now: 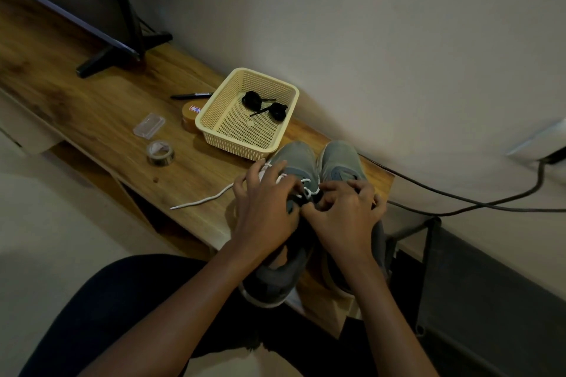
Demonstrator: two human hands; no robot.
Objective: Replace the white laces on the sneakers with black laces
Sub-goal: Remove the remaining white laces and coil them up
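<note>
The left hand (pixel 263 211) lies across the lacing zone of the grey sneaker (pixel 295 159), fingers curled down over the upper and gripping it. The right hand (pixel 346 214) sits just beside it, thumb and fingers pinching the white lace (pixel 208 199) at the eyelets. The two hands are close together, nearly touching. The lace remains partly threaded; one free end trails away across the worktop (pixel 107 119) on the person's left. A second sneaker (pixel 340 159) stands touching the first on its right; its lacing is hidden by the right hand.

Beyond the toes, the cream basket (pixel 232 145) holds the two coiled black laces (pixel 252 100), not yet touched. A tape roll (pixel 160 154) and a marker (pixel 191 95) lie further left.

Judged step: unthreading the white lace from the first sneaker.

Hazards:
- The lace tip may jam in an eyelet if drawn at an angle; a hard pull could then fray it.
- The heels sit near the worktop's front edge. A pull toward the person with a slack left grip could drag the sneaker off.
- The trailing end could snag the tape roll.
</note>
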